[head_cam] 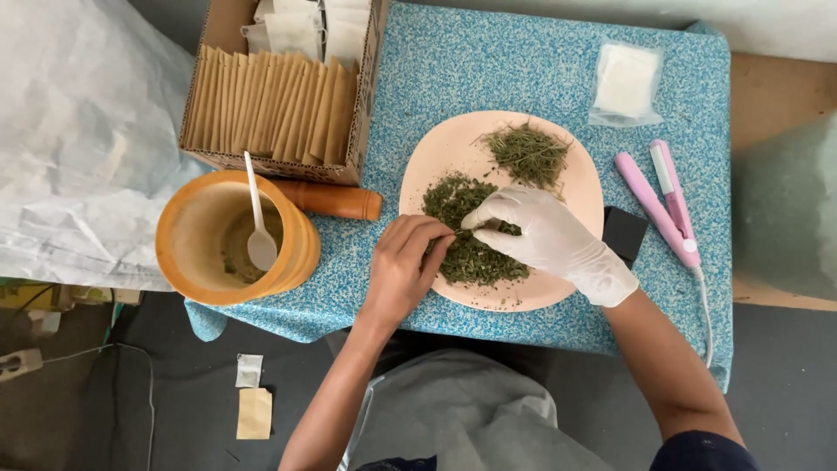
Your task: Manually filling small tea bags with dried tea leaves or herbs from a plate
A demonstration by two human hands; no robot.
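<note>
A pale pink plate (436, 157) sits on a blue speckled table (488, 61). It carries a heap of dark green crushed herbs (462, 205) and a smaller pile of lighter dried stems (528, 153). My bare left hand (403, 266) rests at the plate's near left edge, fingers curled and pinching at the herbs. My right hand (549, 240), in a white glove, lies over the crushed herbs, its fingertips meeting those of the left hand. Whether a small item is held between the fingers is hidden.
A wooden mortar (196, 235) with a white spoon (259, 235) stands left, a wooden pestle (336, 201) beside it. A cardboard box (366, 96) holds brown paper sachets (270, 105). A pink sealer (663, 205), a black block (623, 234) and a clear bag of white sachets (626, 80) lie to the right.
</note>
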